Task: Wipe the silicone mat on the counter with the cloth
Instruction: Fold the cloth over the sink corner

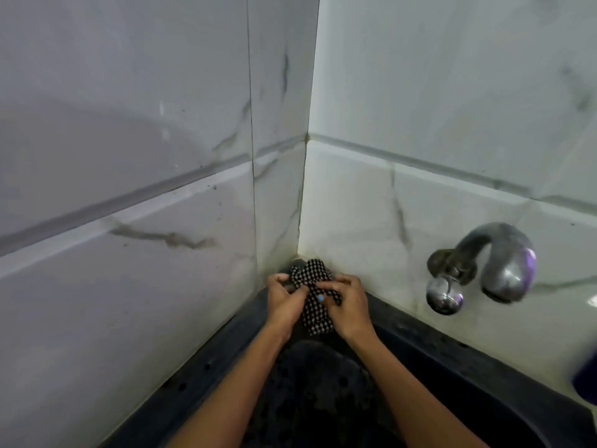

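Both my hands held the cloth up in the tiled corner, over the dark counter.

My left hand (284, 300) and my right hand (347, 305) each had their fingers curled round the small black-and-white checked cloth (315, 295), bunched between them just in front of the spot where the two white marble-patterned tile walls (129, 156) met. Part of the fabric stuck up above my fingers and part hung down between my wrists. Below my forearms lay a dark, perforated silicone mat (316, 392) on the black counter (200, 370), too dim to make out well. A curved metal tap (484, 266) jutted from the right-hand wall, well apart from my hands.
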A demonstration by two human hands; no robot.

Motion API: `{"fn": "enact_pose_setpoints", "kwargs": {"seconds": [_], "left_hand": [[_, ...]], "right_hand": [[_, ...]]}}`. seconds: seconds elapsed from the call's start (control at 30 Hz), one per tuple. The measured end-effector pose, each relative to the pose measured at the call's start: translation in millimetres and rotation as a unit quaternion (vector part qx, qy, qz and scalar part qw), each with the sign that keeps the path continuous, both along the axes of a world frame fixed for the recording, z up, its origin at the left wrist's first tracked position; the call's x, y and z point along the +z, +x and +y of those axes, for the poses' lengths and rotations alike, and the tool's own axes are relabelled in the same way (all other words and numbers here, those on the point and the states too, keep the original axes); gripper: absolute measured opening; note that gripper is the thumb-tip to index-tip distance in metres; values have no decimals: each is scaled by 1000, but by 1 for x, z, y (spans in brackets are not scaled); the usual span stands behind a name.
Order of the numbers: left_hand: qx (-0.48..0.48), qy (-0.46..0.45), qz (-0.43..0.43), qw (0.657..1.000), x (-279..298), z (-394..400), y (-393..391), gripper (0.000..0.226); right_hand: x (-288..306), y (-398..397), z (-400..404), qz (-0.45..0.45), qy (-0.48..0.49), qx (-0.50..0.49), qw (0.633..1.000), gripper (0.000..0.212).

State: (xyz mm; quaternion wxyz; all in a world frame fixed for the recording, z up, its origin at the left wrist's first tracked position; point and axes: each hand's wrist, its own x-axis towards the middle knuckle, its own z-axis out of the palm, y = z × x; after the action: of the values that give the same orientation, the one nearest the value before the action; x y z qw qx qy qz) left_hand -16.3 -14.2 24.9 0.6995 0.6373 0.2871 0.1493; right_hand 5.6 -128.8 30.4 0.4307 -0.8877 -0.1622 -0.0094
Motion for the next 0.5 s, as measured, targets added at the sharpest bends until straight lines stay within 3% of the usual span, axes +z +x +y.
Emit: {"fn": "enact_pose_setpoints", "kwargs": {"seconds": [0.1, 0.27, 0.4, 0.5], "left_hand": [[-30, 137, -33, 990, -14, 12, 30, 30], [-66, 330, -44, 941, -44, 33, 50, 20], [-78, 478, 17, 875, -60, 40, 58, 27], [-90, 532, 59, 840, -53, 31, 53, 36]], "right_hand": [[-11, 32, 18, -30, -9, -6, 999, 30], [-34, 63, 36, -35, -56, 40, 997, 37], [-48, 74, 40, -53, -198, 85, 975, 47], [-44, 74, 34, -69, -271, 96, 955, 50]]}}
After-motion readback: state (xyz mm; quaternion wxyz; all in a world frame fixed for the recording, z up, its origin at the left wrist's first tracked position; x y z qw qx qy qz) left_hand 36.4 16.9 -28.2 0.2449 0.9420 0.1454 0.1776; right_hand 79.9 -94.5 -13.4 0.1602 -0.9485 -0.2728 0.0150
